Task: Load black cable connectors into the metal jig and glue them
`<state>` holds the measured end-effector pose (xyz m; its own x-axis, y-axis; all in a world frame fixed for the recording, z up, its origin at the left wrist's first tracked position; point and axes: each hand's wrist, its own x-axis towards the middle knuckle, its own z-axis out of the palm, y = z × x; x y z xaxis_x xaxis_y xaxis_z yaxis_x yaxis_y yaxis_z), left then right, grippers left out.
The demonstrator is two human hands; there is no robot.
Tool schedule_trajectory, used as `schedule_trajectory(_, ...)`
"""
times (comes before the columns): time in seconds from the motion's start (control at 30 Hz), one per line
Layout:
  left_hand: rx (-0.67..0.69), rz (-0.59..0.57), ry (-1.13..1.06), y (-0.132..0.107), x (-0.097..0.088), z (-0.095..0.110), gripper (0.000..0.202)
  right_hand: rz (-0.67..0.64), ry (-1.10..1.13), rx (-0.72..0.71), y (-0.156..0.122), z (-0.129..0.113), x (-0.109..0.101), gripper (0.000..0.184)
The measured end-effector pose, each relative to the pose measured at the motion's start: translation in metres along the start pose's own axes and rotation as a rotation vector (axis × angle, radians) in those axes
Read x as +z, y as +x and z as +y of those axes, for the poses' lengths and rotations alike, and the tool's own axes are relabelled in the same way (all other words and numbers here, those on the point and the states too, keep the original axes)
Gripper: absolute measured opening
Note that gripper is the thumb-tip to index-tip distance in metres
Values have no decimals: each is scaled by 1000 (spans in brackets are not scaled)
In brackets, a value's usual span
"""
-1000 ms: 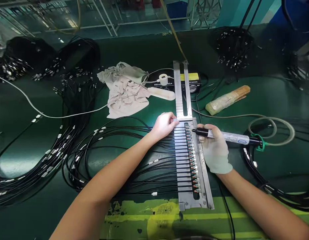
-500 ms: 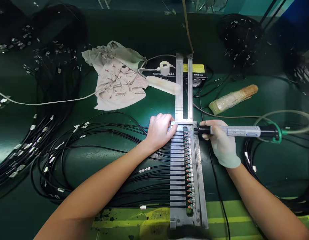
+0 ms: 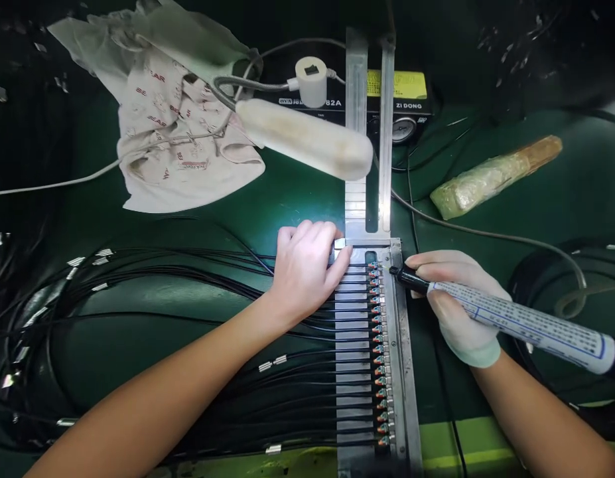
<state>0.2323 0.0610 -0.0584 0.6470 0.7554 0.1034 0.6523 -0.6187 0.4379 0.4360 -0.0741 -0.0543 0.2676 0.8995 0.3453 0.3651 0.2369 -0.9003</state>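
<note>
My left hand [image 3: 307,269] is bare, its fingers curled over the upper left edge of a long metal fixture [image 3: 351,392] with the thumb pressed on top. Across the fixture, black cables [image 3: 297,358] lie side by side in slots, their stripped ends and small metal connectors [image 3: 378,339] lined up in a column. My right hand [image 3: 466,302], partly covered in a pale glove or finger cots, grips a dispensing syringe [image 3: 526,322] with a black front end and printed label. The syringe's tip is at the fixture's right rail, near the topmost connectors.
A white lamp [image 3: 307,141] on a bendable neck hangs over the fixture's far rails. Behind sit a black dispenser box [image 3: 409,109] with a gauge, a crumpled cloth [image 3: 188,146] and a film-wrapped bar [image 3: 491,176]. Cable bundles [image 3: 33,332] lie to the left.
The view has moved closer. The syringe has swung so its rear end points down to the right, and its tip sits slightly lower along the rail. My left hand stays on the fixture.
</note>
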Motion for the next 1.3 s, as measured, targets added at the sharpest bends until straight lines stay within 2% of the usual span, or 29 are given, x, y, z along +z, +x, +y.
schedule_trajectory(0.27, -9, -11, -10, 1, 3, -3, 21, -41, -69, -72, 6, -2, 1, 32)
schedule_trajectory(1.3, -12, -18, -41, 4, 4, -4, 18, 4, -66, -60, 9, -3, 5, 27)
